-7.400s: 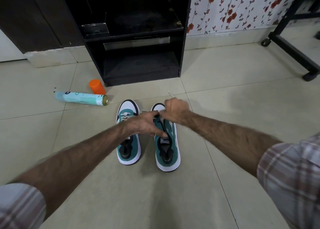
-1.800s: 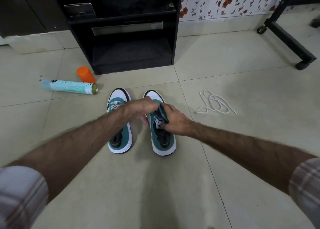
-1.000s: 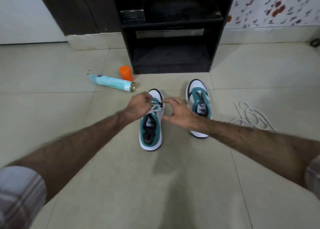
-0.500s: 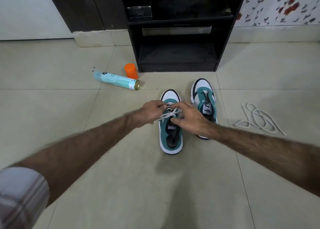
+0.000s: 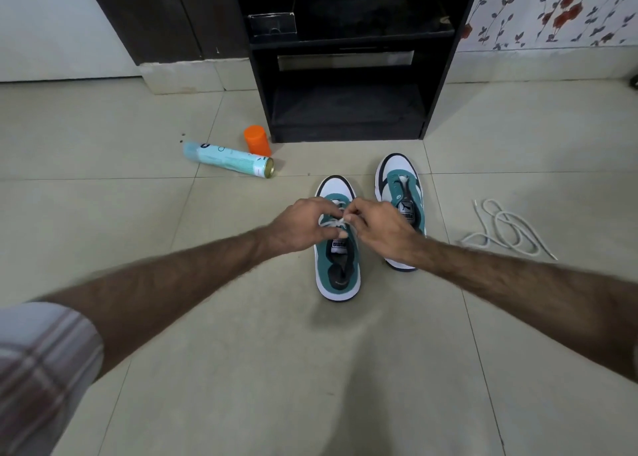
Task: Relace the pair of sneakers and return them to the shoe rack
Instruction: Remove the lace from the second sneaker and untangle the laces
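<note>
Two green-and-white sneakers stand on the tiled floor, toes toward the black shoe rack [image 5: 348, 110]. The left sneaker [image 5: 337, 269] still carries its white lace [image 5: 333, 221]. My left hand [image 5: 300, 226] and my right hand [image 5: 376, 229] meet over its upper part, each pinching that lace with fingertips. The right sneaker [image 5: 400, 186] stands just beyond my right hand, unlaced, tongue showing. A loose white shoelace [image 5: 505, 231] lies coiled on the floor to the right.
A light-blue spray can [image 5: 226, 158] lies on its side left of the rack, with an orange cap [image 5: 257, 140] beside it. A dark cabinet [image 5: 165, 17] stands at the back left, floral wallpaper [image 5: 552, 10] at the back right.
My hands moved from the right sneaker, whose lace now lies on the floor, to the left sneaker. Over the last half second they have stayed on its lace, fingertips closer together.
</note>
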